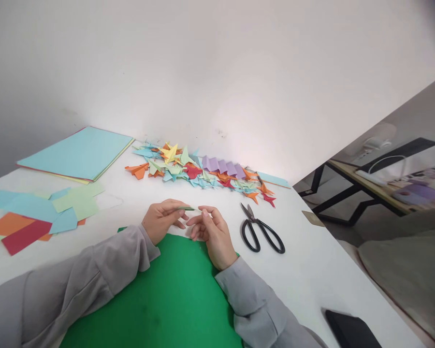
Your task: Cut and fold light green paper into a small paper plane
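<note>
A small, thin piece of folded green paper (185, 209) is pinched between the thumb and fingers of my left hand (164, 220), seen nearly edge-on. My right hand (212, 232) faces it from the right, fingers bent and apart, fingertips close to the paper's end. I see nothing held in it. Both hands are above the far edge of a large green sheet (159, 299) on the white table. Black-handled scissors (254, 227) lie partly open to the right of my right hand.
Behind my hands stretches a heap of small folded paper shapes (192, 171) in several colours. Loose coloured paper pieces (32, 208) lie at the left, below a stack of large sheets (78, 152). A black flat object (351, 329) rests at the lower right, near the table edge.
</note>
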Available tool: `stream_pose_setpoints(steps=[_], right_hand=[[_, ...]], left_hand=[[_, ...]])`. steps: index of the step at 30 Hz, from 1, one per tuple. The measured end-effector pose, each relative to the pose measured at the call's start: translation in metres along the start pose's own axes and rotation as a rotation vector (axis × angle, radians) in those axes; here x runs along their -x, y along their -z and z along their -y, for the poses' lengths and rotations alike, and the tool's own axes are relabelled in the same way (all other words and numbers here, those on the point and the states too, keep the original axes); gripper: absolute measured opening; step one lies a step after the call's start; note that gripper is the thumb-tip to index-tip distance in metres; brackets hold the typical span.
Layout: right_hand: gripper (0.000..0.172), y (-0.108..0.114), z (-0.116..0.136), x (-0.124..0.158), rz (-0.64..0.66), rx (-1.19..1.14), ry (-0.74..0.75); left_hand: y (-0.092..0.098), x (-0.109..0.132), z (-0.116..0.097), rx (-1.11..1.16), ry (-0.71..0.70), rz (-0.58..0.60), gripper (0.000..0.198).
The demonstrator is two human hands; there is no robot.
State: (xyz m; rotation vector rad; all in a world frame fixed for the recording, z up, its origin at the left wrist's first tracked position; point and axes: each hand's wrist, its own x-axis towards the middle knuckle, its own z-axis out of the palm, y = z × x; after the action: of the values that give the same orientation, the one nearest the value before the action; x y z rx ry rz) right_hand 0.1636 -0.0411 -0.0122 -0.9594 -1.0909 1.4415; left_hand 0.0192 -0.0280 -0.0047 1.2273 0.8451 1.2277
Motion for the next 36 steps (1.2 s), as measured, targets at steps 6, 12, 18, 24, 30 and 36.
stream_pose_setpoints(steps=[6, 12, 18, 24, 30, 36], right_hand=[[0.025, -0.001, 0.0003, 0.0001, 0.024, 0.019, 0.001], [0.025, 0.0022, -0.0025, -0.0013, -0.011, 0.002, 0.025], [0.024, 0.0032, -0.0016, -0.0009, -0.026, -0.04, 0.023], [0.019, 0.0031, -0.002, 0.0003, -0.038, 0.01, 0.033], [0.018, 0.0017, -0.0004, 0.001, -0.062, 0.057, 0.078], [0.023, 0.0015, -0.0027, 0.0003, 0.02, 0.054, 0.03]], left_hand=[[-0.0001, 0.0007, 0.0005, -0.149, -0.134, -0.057, 0.019], [0.0004, 0.0032, -0.0032, -0.161, -0.135, -0.031, 0.017], [0.0012, 0.0003, -0.0024, -0.198, -0.122, -0.105, 0.013], [0.0007, 0.0003, -0.0002, -0.057, 0.062, -0.078, 0.045], [-0.0013, 0.0016, 0.0021, -0.069, 0.062, 0.059, 0.027], [0.0022, 0.0001, 0.0043, -0.104, 0.04, -0.026, 0.023]])
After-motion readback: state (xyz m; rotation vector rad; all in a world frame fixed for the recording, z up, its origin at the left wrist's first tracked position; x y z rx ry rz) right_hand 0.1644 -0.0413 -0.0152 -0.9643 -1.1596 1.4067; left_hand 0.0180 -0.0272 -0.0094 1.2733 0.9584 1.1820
